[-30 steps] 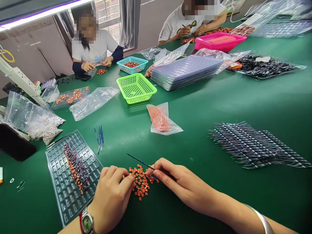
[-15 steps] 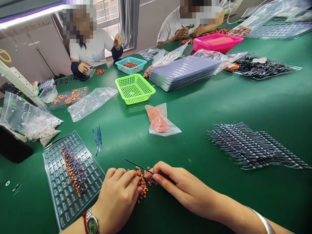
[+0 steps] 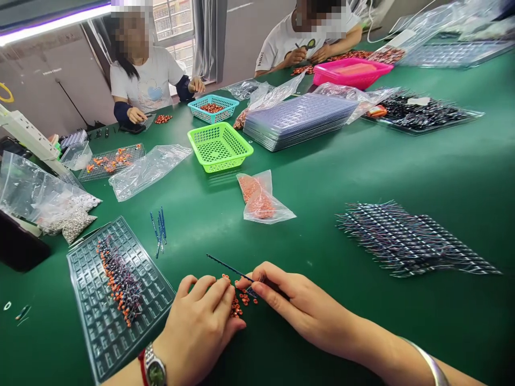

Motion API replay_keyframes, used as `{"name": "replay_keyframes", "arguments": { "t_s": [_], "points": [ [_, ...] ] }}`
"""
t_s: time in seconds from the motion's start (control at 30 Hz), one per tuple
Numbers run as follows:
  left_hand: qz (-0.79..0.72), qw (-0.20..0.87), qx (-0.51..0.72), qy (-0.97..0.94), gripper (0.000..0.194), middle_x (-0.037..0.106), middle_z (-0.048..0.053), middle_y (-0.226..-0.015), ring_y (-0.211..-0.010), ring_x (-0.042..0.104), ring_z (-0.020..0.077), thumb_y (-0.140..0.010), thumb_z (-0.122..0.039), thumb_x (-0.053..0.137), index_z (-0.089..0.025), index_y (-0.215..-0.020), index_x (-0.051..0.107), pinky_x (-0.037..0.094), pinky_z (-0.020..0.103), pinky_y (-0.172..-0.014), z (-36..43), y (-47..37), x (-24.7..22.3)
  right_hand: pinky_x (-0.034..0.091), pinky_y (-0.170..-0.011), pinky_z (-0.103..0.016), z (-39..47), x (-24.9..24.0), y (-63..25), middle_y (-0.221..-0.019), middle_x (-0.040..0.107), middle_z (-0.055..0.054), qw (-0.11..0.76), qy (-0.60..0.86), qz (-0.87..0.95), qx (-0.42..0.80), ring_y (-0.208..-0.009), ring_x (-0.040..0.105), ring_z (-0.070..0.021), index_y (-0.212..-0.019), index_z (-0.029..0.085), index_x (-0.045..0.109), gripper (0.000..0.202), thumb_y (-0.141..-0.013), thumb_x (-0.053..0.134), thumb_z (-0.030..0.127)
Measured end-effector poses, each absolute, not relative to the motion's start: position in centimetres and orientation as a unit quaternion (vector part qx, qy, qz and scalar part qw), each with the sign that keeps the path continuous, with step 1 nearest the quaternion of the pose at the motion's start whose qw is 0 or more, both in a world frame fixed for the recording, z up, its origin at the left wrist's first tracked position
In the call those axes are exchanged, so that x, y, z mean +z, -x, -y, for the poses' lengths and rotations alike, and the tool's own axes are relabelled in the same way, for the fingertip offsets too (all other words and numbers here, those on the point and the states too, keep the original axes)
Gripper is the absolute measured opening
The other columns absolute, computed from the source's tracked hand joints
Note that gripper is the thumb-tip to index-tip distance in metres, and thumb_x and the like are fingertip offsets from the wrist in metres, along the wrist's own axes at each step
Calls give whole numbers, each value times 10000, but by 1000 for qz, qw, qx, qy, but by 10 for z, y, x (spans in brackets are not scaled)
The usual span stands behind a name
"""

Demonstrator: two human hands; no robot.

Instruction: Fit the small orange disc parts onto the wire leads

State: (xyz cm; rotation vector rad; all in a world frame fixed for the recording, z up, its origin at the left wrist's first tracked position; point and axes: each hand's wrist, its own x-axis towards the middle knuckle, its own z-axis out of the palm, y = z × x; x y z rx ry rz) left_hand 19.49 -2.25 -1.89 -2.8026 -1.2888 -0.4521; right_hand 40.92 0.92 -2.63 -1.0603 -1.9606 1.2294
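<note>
My left hand (image 3: 203, 316) rests palm down over a small pile of orange rings (image 3: 237, 306), thumb held apart and fingers lying over the pile. Part of the pile is hidden under it. My right hand (image 3: 292, 303) pinches a thin dark blue strip (image 3: 229, 267) between thumb and fingers, its free end pointing up and left above the rings. Something bluish shows below those fingertips, too small to make out. Left of my left hand lies a dark moulded tray (image 3: 86, 300) bearing a row of small wired parts with orange ends (image 3: 120, 284).
Several loose blue strips (image 3: 159, 228) lie beyond the tray. A bag of orange rings (image 3: 259, 201), a green basket (image 3: 219, 161) and stacked clear trays (image 3: 298, 120) stand farther back. Wired strips (image 3: 410, 241) lie at right. Two people sit across the table (image 3: 306, 225).
My left hand has slid slightly right over the orange rings, its thumb moving outward, and more of the pile is covered. My right hand still holds the strip. The view has shifted slightly.
</note>
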Motion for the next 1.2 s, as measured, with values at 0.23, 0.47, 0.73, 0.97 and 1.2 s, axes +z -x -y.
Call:
{"name": "replay_keyframes", "arguments": {
  "t_s": [0.23, 0.47, 0.73, 0.97, 1.2],
  "points": [
    [406, 28, -150, 901, 317, 655, -3, -1268, -1111, 605, 224, -1009, -389, 417, -216, -1199, 601, 403, 413, -934, 29, -186, -21, 487, -621, -290, -13, -25, -412, -793, 662, -35, 289, 421, 741, 436, -687, 618, -194, -886, 232, 518, 323, -1031, 342, 461],
    [385, 36, -147, 911, 319, 674, -1, -1238, -1158, 603, 246, -1020, -364, 384, -212, -1198, 600, 439, 438, -965, 25, -184, -13, 445, -580, -270, -11, -28, -411, -736, 595, -3, 263, 399, 766, 431, -608, 540, -167, -867, 230, 495, 297, -1041, 328, 404],
    [405, 35, -187, 894, 285, 718, -7, -1117, -1013, 643, 222, -1016, -325, 409, -170, -1118, 626, 436, 413, -900, 22, -181, -11, 418, -560, -264, -13, -25, -414, -684, 526, 23, 271, 418, 761, 415, -581, 501, -163, -855, 229, 479, 232, -1013, 334, 321],
    [402, 11, -205, 892, 237, 712, -3, -1121, -1037, 616, 226, -1007, -293, 442, -177, -1110, 621, 378, 397, -938, 25, -175, -10, 479, -576, -271, -13, -26, -415, -724, 627, -7, 292, 425, 756, 404, -610, 584, -174, -855, 224, 508, 257, -1015, 355, 355],
    [403, -40, -187, 895, 114, 669, 3, -920, -820, 548, 181, -958, -161, 511, -184, -929, 619, 391, 358, -782, 6, -200, -8, 512, -557, -249, -15, -23, -415, -740, 687, -29, 371, 450, 716, 384, -643, 644, -182, -835, 226, 555, 350, -1015, 414, 491]
  ]
}}
